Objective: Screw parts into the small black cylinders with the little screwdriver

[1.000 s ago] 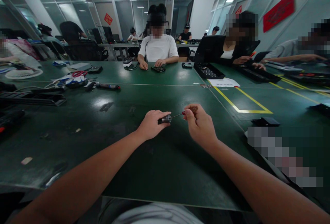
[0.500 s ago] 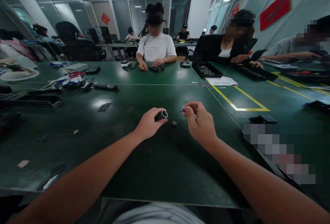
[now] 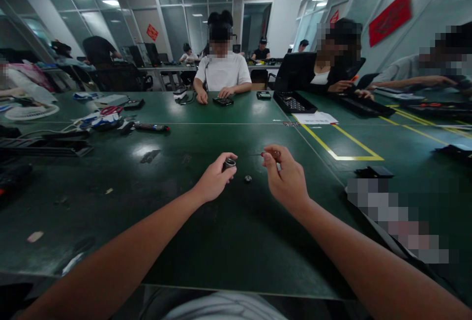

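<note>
Between the thumb and fingers of my left hand (image 3: 213, 180) sits a short black cylinder (image 3: 229, 163) with a pale ring round its open end, which tilts upward. My right hand (image 3: 286, 175) grips a screwdriver (image 3: 272, 153) by its reddish-brown handle; the thin shaft points left toward the cylinder, apart from it. On the green table (image 3: 236, 241), between and just below both hands, lies a small dark round part (image 3: 248, 179) with lighter spots. My fingers hide part of the cylinder and of the handle.
Cables and tools, with red-handled scissors (image 3: 111, 110), lie at the back left near a black pen-like tool (image 3: 152, 128). A black tray (image 3: 295, 102) and a paper sheet (image 3: 315, 118) are at the back right. A person in white (image 3: 223, 72) sits opposite, handling a dark device.
My left hand has turned the cylinder so its open end faces more upward. The screwdriver's shaft has swung level and its tip is farther from the cylinder.
</note>
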### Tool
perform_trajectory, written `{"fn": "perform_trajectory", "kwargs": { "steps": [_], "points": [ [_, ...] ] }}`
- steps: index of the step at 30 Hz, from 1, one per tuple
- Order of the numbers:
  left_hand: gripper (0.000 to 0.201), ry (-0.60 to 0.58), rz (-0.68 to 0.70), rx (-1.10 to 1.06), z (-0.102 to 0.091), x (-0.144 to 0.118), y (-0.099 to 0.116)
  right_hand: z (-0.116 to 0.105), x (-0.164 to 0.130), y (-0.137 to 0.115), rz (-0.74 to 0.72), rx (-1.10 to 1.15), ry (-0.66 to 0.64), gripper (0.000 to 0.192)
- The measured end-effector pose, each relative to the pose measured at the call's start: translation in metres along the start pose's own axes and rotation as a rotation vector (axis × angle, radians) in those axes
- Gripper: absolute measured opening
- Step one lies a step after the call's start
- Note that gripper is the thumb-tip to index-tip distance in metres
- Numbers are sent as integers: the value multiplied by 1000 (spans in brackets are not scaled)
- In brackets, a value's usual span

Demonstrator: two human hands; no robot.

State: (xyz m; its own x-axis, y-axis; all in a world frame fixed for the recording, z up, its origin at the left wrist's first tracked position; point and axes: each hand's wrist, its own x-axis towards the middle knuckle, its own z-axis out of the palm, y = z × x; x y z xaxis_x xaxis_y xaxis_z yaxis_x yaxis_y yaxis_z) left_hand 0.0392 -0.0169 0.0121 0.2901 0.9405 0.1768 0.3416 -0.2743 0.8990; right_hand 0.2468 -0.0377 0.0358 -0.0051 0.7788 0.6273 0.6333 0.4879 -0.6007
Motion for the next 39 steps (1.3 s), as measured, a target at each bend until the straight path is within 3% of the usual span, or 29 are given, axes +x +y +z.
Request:
{"fn": "perform_trajectory", "kwargs": {
  "steps": [3, 9, 13, 15, 21, 25, 29, 34, 39],
  "points": [
    [32, -46, -25, 191, 3, 3, 10, 0, 0, 0, 6, 11, 0, 23],
    [19, -276, -37, 421, 14, 17, 18, -2, 0, -1, -22, 7, -19, 23],
    [32, -254, 9, 667, 24, 26, 11, -2, -1, -4, -15, 16, -35, 22],
    [26, -248, 47, 737, 28, 29, 8, -1, -1, -5, -12, 23, -36, 21],
    [19, -268, 39, 653, 20, 33, 8, -2, -1, -4, -25, 24, -30, 22],
    [25, -270, -108, 385, -8, 31, 9, -2, -1, -4, -25, 28, -46, 22],
    [32, -157, -275, 188, -51, 23, 4, -2, -1, -4, -20, 36, -63, 22],
    [29, 165, -471, -147, -117, 2, -12, -1, -1, -1, -11, 30, -82, 23],
    [21, 484, -565, -416, -188, -29, -29, 2, -2, 1, 0, 37, -110, 24]
  ]
}}
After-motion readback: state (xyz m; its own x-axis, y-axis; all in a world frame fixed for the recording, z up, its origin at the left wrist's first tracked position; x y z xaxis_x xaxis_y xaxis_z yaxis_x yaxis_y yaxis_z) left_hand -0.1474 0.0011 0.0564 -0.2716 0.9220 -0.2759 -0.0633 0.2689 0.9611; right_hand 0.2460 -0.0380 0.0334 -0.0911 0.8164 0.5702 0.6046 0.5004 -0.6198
